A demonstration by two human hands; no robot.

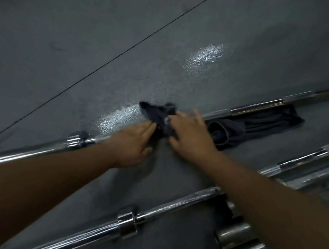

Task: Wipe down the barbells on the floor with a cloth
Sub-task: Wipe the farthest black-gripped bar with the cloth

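A chrome barbell [255,107] lies across the grey floor from lower left to upper right. A dark blue-grey cloth [157,113] is bunched over its shaft at mid-frame, and more dark fabric trails along the bar's near side to the right. My left hand [131,143] lies over the shaft with straight fingers, whose tips touch the cloth's left edge. My right hand [189,136] is on the cloth's right side and pinches a fold between thumb and forefinger; its fingers are motion-blurred. A second barbell [174,202] lies nearer to me, under my right forearm.
More chrome bars [300,160] lie stacked at the right, with thick sleeve ends [234,233] at the lower right. Collars sit on the far bar [77,142] and the near bar [127,222]. Wet-looking shiny patches [203,56] and a thin dark seam [117,56] mark the floor.
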